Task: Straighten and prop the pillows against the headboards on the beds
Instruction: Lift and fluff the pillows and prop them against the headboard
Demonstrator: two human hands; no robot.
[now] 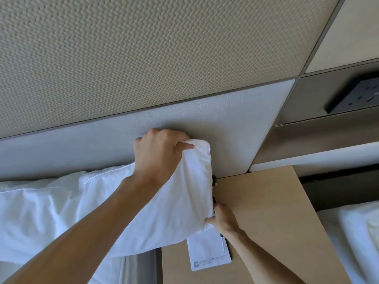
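- Left hand (160, 152) curled tight around the top right corner of the white pillow (164, 212), bunching the cloth close to the grey headboard (235, 128).
- Right hand (222, 220) pinching the pillow's lower right corner, thumb on the fabric, over the tan bench (276, 222).
- Pillow between both hands, tilted, its right edge overhanging the bench and partly covering a white notepad (207, 255).
- Second pillow (41, 212) lying to the left, beside the held one.
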